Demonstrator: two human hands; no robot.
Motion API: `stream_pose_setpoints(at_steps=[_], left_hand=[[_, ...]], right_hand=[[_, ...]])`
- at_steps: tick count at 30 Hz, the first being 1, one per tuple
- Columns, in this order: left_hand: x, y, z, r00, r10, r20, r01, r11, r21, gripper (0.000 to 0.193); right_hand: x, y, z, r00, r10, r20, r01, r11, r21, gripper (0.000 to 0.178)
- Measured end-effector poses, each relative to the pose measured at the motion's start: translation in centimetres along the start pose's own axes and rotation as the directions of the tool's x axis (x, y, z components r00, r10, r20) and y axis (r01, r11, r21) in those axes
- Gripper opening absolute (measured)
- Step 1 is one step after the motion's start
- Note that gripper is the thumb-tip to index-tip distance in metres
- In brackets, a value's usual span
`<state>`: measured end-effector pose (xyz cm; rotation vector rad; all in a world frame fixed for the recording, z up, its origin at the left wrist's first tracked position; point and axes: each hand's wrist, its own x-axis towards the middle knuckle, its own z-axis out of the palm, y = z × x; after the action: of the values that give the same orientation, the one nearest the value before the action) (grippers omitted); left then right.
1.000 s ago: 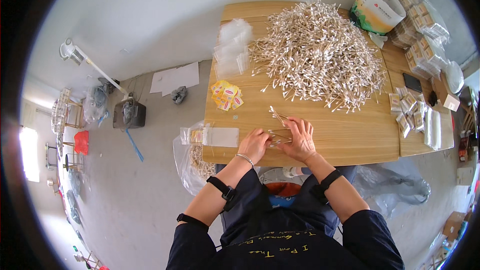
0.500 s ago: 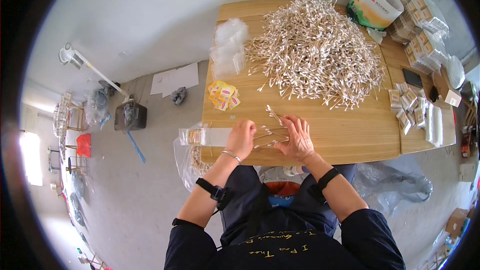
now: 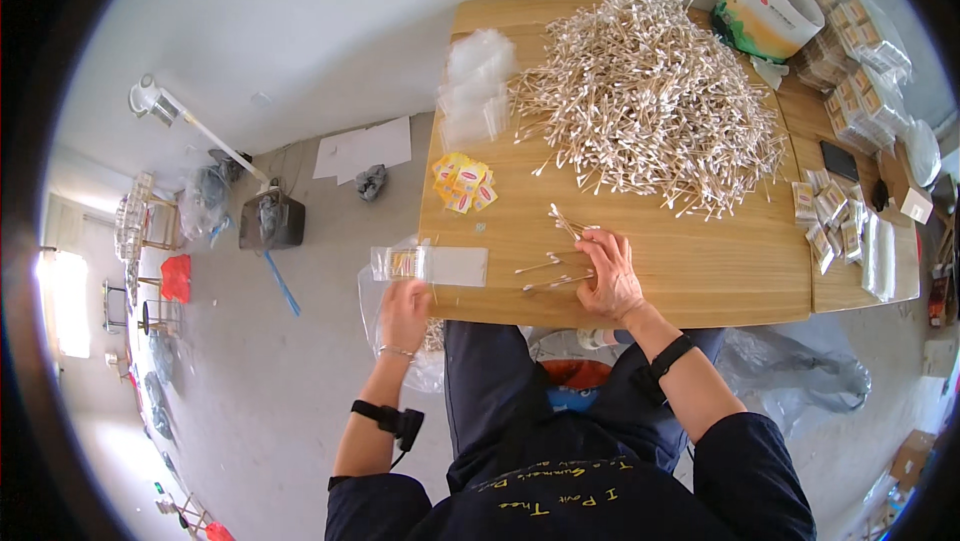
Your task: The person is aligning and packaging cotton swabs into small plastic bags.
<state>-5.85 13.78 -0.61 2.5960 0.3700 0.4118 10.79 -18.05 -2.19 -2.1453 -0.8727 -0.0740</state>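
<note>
My right hand [image 3: 610,276] rests at the front of the wooden table with fingers curled over a small bunch of cotton swabs [image 3: 562,218]. A few loose cotton swabs [image 3: 540,268] lie just left of its fingertips. My left hand [image 3: 406,314] is over the table's left front edge, its fingers bent and smeared by motion. Just beyond it, a clear plastic bag with a yellow printed label [image 3: 405,263] sits at the end of a flat whitish strip [image 3: 460,267]. Whether the left fingers touch that bag I cannot tell.
A large heap of cotton swabs [image 3: 650,106] covers the table's far part. Left of it lie clear empty bags [image 3: 477,86] and yellow printed cards [image 3: 464,183]. Filled packs [image 3: 830,206] and a black phone [image 3: 838,160] lie at right. A large printed bag [image 3: 768,11] stands behind.
My left hand has moved left, away from the loose swabs, to the labelled bag at the table edge. My right hand stays by the swabs. The whole view has shifted slightly.
</note>
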Motion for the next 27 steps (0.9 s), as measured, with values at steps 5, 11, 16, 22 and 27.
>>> stream_pose_setpoints(at_steps=[5,11,16,22,27], left_hand=[[2.5,10.5,6.0,0.961,0.273,0.049,-0.261,0.950,-0.172,0.034],[3.8,11.2,9.8,0.950,0.304,0.075,-0.283,0.936,-0.208,0.024],[4.2,10.9,10.7,0.971,0.225,0.080,-0.201,0.953,-0.228,0.010],[4.4,12.4,11.2,0.970,0.221,0.099,-0.192,0.952,-0.237,0.011],[4.6,15.0,12.1,0.992,0.121,-0.038,-0.127,0.927,-0.352,0.014]], right_hand=[[-0.5,0.8,-0.1,1.000,0.015,-0.021,-0.015,1.000,-0.002,0.042],[-0.2,0.2,-0.1,0.998,-0.067,-0.012,0.066,0.996,-0.062,0.016],[-0.1,0.2,-0.2,0.998,-0.067,-0.009,0.067,0.997,-0.050,0.011],[-0.3,0.7,-0.1,0.997,0.008,-0.078,-0.003,0.998,0.070,0.013],[-0.3,1.4,0.7,0.990,0.022,-0.137,-0.010,0.996,0.089,0.015]])
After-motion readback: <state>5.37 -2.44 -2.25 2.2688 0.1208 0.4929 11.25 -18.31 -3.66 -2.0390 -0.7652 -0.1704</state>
